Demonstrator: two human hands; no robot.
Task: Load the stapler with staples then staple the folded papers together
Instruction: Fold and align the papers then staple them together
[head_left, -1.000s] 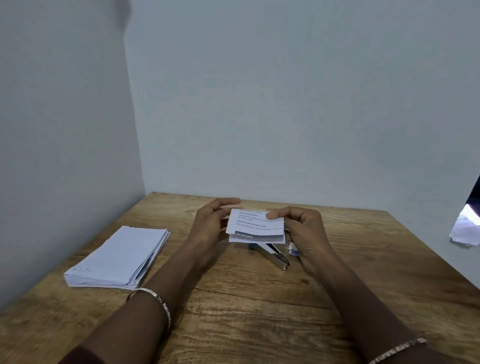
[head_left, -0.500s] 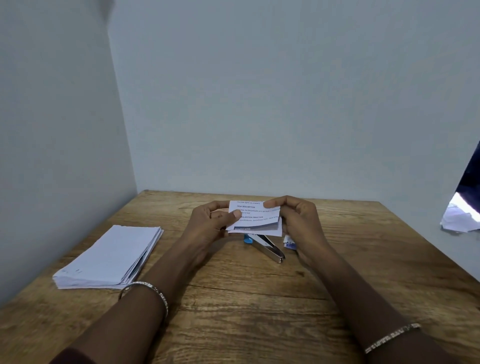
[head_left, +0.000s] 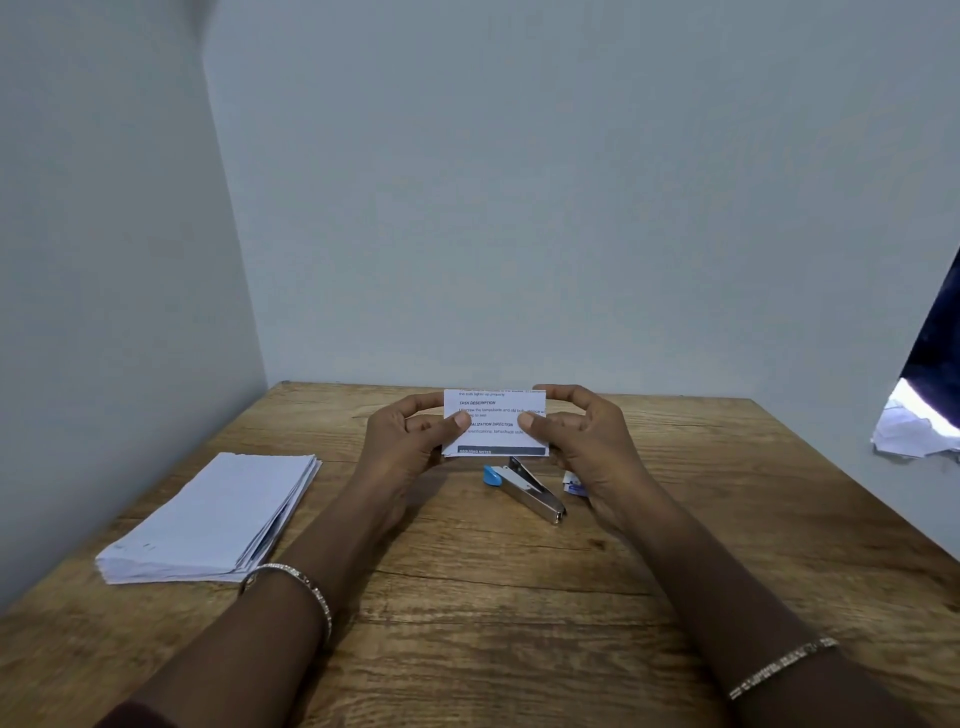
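- the folded papers (head_left: 496, 422) are held upright above the table (head_left: 519, 623), between both hands, print toward the camera, just behind the stapler.
- the left hand (head_left: 402, 441) pinches the left edge, thumb in front and fingers behind; the right hand (head_left: 587, 439) pinches the right edge the same way. neither holds anything else.
- the bottom edges look slightly uneven; if either pinch loosens, the layers could slide and get stapled askew.
- one hand must let go to fetch the stapler; a single pinch may then let the fold spring open.
- the stapler (head_left: 524, 488) lies untouched on the table below the papers. whether it holds staples cannot be told; if it is empty, pressing it would bind nothing.
- a small blue-and-white box (head_left: 571, 486), probably staples, sits just beside the stapler, partly hidden by the right hand; a reaching hand could knock it.
- the stack (head_left: 213, 519) lies well apart on the left and is unlikely to be in the way.
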